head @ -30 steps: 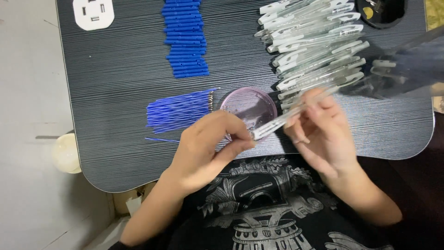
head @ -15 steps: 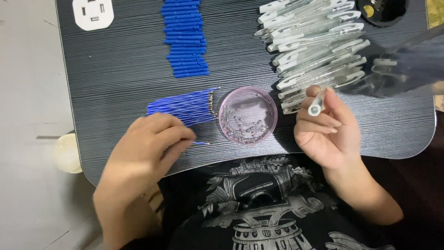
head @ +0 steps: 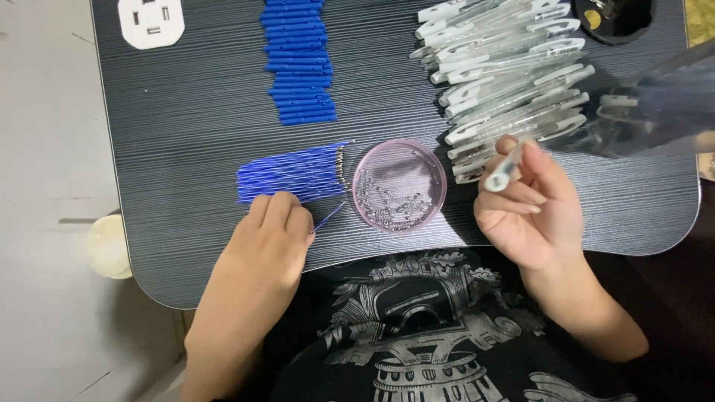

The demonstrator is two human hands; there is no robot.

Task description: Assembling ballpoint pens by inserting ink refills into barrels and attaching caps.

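Blue at nine o'clock, clear plastic at three. Pressing down with the left hand (head: pixel 272 223), fingers curled narrow, on a single loose refill (head: pixel 328 217) lying slantwise on the worktop (head: pixel 194 134), just at seven o'clock of the pink dish (head: pixel 399 184); touching its tail end only, not yet lifting it. Holding up in the right hand (head: pixel 532 205), pinched between thumb and fingertips, one clear pen barrel (head: pixel 505 170), open end pointing towards the camera, at three o'clock of the dish and clear of the worktop. Leaving untouched the row of blue refills (head: pixel 290 173) just at twelve o'clock of the left hand, the stack of blue caps (head: pixel 299 63) farther up, and the heap of clear barrels (head: pixel 506 67) at twelve o'clock of the right hand. Showing, inside the dish, many small metal pieces, too fine to tell apart.

Judging the step in hand: picking up one refill while keeping a barrel ready. Calling next, by that judgement, for a firmer pinch on the thin refill, then lining its tip up with the barrel's open end.
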